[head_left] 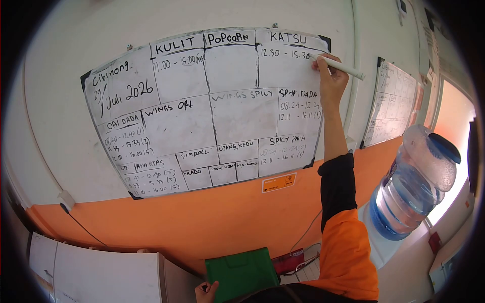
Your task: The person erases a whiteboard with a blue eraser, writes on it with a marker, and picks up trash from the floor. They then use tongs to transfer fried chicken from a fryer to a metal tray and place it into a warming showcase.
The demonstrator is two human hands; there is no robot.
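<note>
My right hand point(331, 81) is raised to the upper right of a whiteboard point(237, 65) on the wall. Its fingers are closed round a white marker point(346, 67), whose tip meets the board just after "12.30 - 15.30" under the heading KATSU. Handwritten headings, times and black grid lines fill parts of the board. Low in the view, my left hand point(207, 293) is curled closed, with a small dark thing at its fingers that I cannot make out. Behind that hand is a green box-like object point(242, 272).
A water dispenser with a large blue bottle point(411, 187) stands at right. Another whiteboard point(389, 103) hangs farther along the wall. White cabinet-like units point(101, 272) are at lower left. An orange sticker point(279, 183) sits below the board, and a cable point(83, 227) hangs at left.
</note>
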